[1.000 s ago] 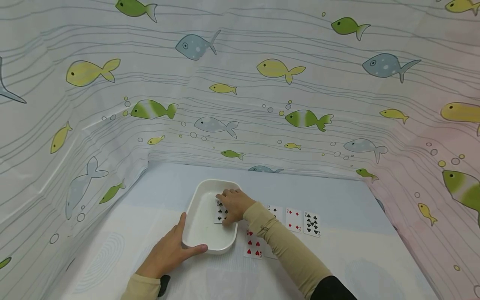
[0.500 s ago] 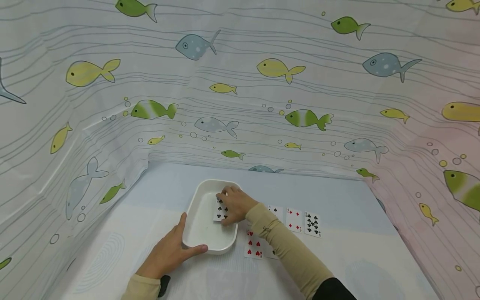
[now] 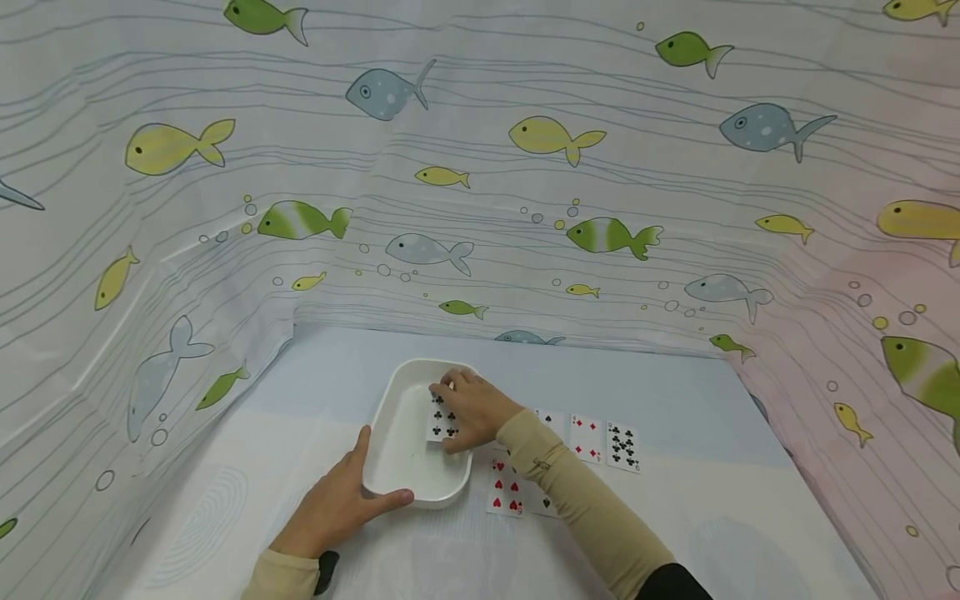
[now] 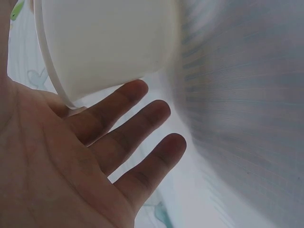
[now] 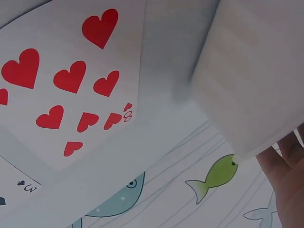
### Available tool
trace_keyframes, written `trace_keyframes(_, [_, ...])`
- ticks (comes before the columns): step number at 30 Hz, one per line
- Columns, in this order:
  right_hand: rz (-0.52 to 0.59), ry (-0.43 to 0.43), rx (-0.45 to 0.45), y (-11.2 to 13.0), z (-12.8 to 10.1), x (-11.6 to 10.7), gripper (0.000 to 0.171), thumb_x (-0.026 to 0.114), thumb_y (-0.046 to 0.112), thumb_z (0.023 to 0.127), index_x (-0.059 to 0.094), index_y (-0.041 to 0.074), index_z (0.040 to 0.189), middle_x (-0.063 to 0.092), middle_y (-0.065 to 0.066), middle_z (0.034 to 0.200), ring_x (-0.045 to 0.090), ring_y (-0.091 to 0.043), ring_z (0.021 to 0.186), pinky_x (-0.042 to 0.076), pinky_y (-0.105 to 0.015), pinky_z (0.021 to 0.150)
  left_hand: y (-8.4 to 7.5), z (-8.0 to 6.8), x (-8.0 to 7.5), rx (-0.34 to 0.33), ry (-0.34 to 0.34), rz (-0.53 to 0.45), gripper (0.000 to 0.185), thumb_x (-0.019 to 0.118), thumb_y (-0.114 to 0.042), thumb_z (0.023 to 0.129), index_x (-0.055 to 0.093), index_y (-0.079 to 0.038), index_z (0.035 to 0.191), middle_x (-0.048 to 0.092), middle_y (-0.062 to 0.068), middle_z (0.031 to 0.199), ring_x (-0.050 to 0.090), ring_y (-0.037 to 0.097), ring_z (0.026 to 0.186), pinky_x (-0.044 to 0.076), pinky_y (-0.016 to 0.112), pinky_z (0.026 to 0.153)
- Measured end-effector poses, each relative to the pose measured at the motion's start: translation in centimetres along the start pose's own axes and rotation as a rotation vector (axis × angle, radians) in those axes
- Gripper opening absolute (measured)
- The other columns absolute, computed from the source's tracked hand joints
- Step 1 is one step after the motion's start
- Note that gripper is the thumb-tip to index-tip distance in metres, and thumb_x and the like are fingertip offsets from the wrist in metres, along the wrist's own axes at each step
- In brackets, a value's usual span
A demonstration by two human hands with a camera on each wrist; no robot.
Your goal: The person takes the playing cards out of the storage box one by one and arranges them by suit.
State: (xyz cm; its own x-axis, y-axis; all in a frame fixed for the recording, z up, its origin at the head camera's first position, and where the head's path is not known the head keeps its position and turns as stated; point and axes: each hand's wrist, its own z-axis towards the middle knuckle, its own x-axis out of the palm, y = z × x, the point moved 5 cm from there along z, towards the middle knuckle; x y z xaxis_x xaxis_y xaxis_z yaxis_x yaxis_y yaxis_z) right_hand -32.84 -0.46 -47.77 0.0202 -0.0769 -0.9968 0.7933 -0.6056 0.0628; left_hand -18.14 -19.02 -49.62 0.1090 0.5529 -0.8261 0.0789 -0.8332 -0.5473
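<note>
A white tray (image 3: 411,467) stands on the table. My left hand (image 3: 337,504) spans its near left corner, thumb along the near end and index finger along the left side. In the left wrist view, the other fingers (image 4: 130,135) are spread and nearly straight, close against the tray's outer wall. My right hand (image 3: 478,410) reaches over the tray's right rim and pinches a clubs playing card (image 3: 440,421), its thumb at the near end and fingers at the far end. The fingers cover part of that card. Whether it touches the tray's floor, I cannot tell.
Face-up cards lie right of the tray: a four of diamonds (image 3: 586,439), a nine of clubs (image 3: 623,447), a hearts card (image 3: 506,489) and spades cards (image 3: 551,419) partly behind the right sleeve (image 3: 577,492). A fish-print sheet (image 3: 510,208) surrounds the table.
The right hand and the clubs card have shifted very slightly away from me inside the tray. The left hand stays in place at the tray's corner.
</note>
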Motion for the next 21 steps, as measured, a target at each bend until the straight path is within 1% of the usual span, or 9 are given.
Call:
trace_keyframes(5, [-0.005, -0.039, -0.012, 0.1, -0.5, -0.8, 0.094, 0.075, 0.057, 0.074, 0.043, 0.019, 0.153, 0.045, -0.004, 0.141, 0.046, -0.016, 0.116, 0.046, -0.031, 0.098, 0.0, -0.1, 0.0, 0.0, 0.0, -0.002, 0.131, 0.069, -0.077, 0.077, 0.005, 0.0, 0.162, 0.037, 0.032, 0.153, 0.048, 0.046, 0.133, 0.041, 0.063, 0.102])
trace_keyframes(11, [0.018, -0.093, -0.022, 0.3, -1.4, -2.0, 0.093, 0.074, 0.054, 0.074, 0.043, 0.018, 0.153, 0.045, -0.004, 0.139, 0.046, -0.015, 0.11, 0.047, -0.031, 0.093, -0.1, -0.2, -0.1, 0.003, -0.005, -0.001, 0.131, 0.069, -0.077, 0.077, 0.006, 0.0, 0.162, 0.039, 0.032, 0.152, 0.049, 0.046, 0.132, 0.042, 0.063, 0.101])
trace_keyframes(15, [0.036, -0.11, -0.023, 0.2, -2.0, -2.7, 0.093, 0.073, 0.053, 0.074, 0.042, 0.017, 0.154, 0.045, -0.004, 0.139, 0.046, -0.014, 0.11, 0.047, -0.031, 0.092, -0.1, -0.2, -0.1, 0.006, -0.006, -0.002, 0.131, 0.069, -0.077, 0.077, 0.006, 0.0, 0.162, 0.039, 0.032, 0.152, 0.05, 0.045, 0.131, 0.042, 0.063, 0.101])
trace_keyframes(21, [0.099, -0.129, -0.008, -0.4, -3.2, -3.7, 0.092, 0.075, 0.049, 0.073, 0.043, 0.018, 0.153, 0.044, -0.004, 0.14, 0.046, -0.015, 0.113, 0.047, -0.032, 0.093, -0.2, -0.2, -0.2, 0.006, -0.002, -0.007, 0.131, 0.069, -0.076, 0.077, 0.006, 0.0, 0.162, 0.037, 0.032, 0.153, 0.048, 0.046, 0.133, 0.041, 0.063, 0.102])
